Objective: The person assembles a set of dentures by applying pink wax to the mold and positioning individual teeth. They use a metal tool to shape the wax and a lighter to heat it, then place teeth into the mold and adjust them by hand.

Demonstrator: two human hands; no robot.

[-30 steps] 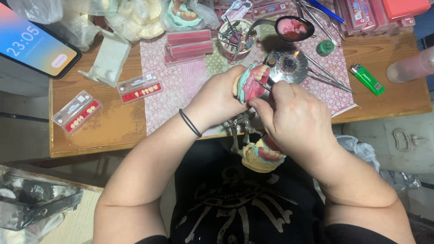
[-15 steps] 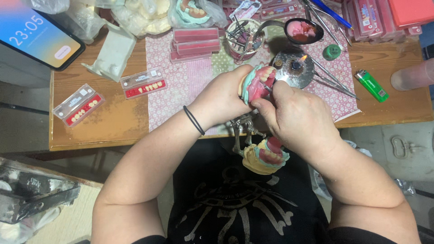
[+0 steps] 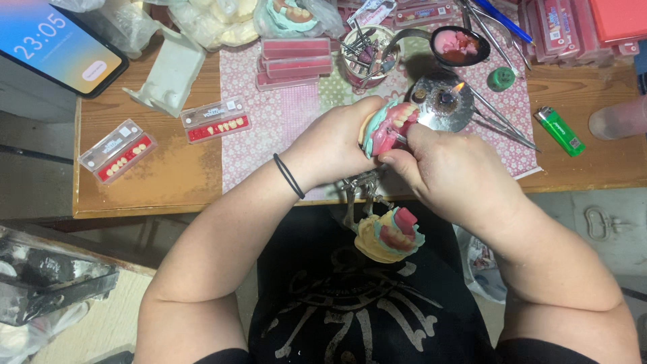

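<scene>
My left hand (image 3: 337, 145) grips a denture model (image 3: 387, 125) with pink wax gums, white teeth and a teal base, held above the near table edge. My right hand (image 3: 448, 168) pinches a thin metal tool against the model's front; the tool tip is hidden by my fingers. Below the hands a metal articulator (image 3: 360, 195) hangs over my lap with a second model (image 3: 391, 236) on a yellow base. A small burner (image 3: 445, 101) with a lit flame sits just beyond the hands.
On the wooden table (image 3: 168, 182) lie two tooth-set cards (image 3: 216, 120) (image 3: 118, 152), stacked pink wax sheets (image 3: 293, 61), a cup of tools (image 3: 364, 57), a black dish (image 3: 461, 44), a green lighter (image 3: 559, 131) and a phone (image 3: 57, 40). A patterned cloth (image 3: 269, 128) covers the middle.
The hands and the model have stayed in place; the model has tilted slightly as my right hand works at its front.
</scene>
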